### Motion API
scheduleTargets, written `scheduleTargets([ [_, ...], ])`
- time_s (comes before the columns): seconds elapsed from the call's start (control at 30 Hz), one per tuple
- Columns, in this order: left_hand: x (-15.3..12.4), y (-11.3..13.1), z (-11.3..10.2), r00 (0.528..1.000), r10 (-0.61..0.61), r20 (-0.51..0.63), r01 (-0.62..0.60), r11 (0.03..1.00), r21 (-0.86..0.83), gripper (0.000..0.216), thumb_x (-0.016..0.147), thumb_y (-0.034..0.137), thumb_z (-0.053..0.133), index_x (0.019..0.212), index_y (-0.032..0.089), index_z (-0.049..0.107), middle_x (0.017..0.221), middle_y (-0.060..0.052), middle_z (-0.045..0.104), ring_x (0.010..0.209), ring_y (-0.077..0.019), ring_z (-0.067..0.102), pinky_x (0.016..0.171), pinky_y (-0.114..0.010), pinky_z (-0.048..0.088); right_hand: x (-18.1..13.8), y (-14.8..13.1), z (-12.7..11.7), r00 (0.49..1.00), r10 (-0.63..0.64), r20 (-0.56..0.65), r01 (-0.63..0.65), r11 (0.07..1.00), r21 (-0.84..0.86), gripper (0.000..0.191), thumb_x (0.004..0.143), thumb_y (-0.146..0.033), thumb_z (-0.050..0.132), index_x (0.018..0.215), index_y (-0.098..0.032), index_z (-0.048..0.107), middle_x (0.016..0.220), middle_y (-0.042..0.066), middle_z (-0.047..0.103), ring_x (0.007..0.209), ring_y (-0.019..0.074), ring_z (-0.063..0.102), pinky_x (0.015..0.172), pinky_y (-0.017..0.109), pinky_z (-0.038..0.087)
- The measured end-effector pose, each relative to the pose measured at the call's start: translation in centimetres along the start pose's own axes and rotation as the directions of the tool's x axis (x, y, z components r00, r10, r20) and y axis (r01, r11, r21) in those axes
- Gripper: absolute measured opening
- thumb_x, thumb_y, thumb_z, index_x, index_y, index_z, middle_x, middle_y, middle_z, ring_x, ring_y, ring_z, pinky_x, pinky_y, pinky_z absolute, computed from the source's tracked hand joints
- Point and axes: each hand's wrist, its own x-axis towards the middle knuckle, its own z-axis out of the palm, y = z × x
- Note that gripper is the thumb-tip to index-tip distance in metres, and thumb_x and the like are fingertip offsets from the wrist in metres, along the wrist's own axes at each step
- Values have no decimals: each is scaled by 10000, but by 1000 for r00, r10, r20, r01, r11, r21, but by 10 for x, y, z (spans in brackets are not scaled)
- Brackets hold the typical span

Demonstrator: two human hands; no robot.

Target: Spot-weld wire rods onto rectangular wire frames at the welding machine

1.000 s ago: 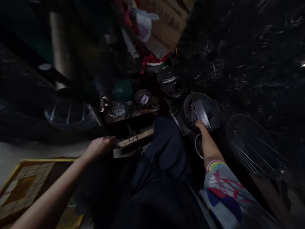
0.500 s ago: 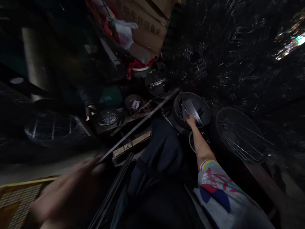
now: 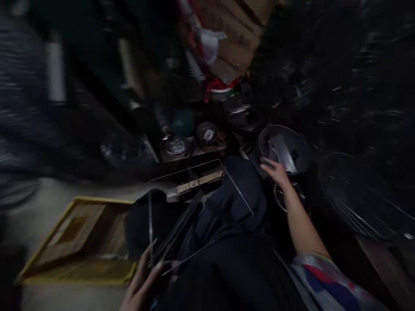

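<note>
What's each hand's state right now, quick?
Left hand: closed on a thin wire frame.
Right hand: open, fingers apart, near the dark tub; too dim to tell whether anything touches its fingertips.

One rectangular wire frame (image 3: 236, 186), one yellow crate (image 3: 103, 200), one cardboard box (image 3: 240, 34), one wooden strip (image 3: 201, 181)

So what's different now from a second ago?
The left hand has come back toward the body and now holds a thin wire frame. The right hand has drawn back from the silvery strips; whether it holds anything is unclear. The strips still lie in the bucket.
</note>
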Motion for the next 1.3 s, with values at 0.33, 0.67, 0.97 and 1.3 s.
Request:
scheduleTargets([
  [0.33, 1, -33, -20, 996, 76, -39, -85, 866, -492, 1069, 773, 310, 760, 1570, 277, 49, 654, -28, 692, 518, -196, 645, 469, -246, 473, -32, -86, 4, 967, -178, 185, 220, 945, -241, 549, 817, -477, 702, 1299, -221, 641, 1281, 71, 662, 1229, 299, 588, 1111, 474, 407],
  [0.67, 32, -31, -14, 971, 234, 58, -171, 838, -518, 1040, 857, 327, 677, 1560, 241, -85, 686, -77, 718, 546, -210, 671, 512, -279, 523, -74, -147, 61, 640, -470, 608, 666, 733, -135, 525, 911, -323, 624, 1420, -260, 515, 1410, 59, 563, 1296, 245, 534, 1111, 426, 433],
  [0.97, 26, -19, -14, 964, 257, 74, -189, 851, -490, 1002, 884, 304, 648, 1557, 255, -93, 709, -79, 725, 556, -203, 676, 527, -278, 537, -75, -146, 76, 505, -425, 751, 806, 544, -233, 556, 938, -309, 579, 1469, -280, 417, 1405, 87, 564, 1344, 275, 475, 1153, 651, 189],
  [1.3, 25, -20, -15, 967, 247, 54, -186, 839, -511, 1037, 846, 312, 684, 1564, 244, -61, 677, -72, 719, 520, -214, 660, 490, -276, 520, -75, -148, 82, 501, -383, 776, 803, 540, -252, 525, 945, -308, 565, 1451, -262, 435, 1396, 107, 570, 1332, 272, 490, 1155, 655, 150],
])
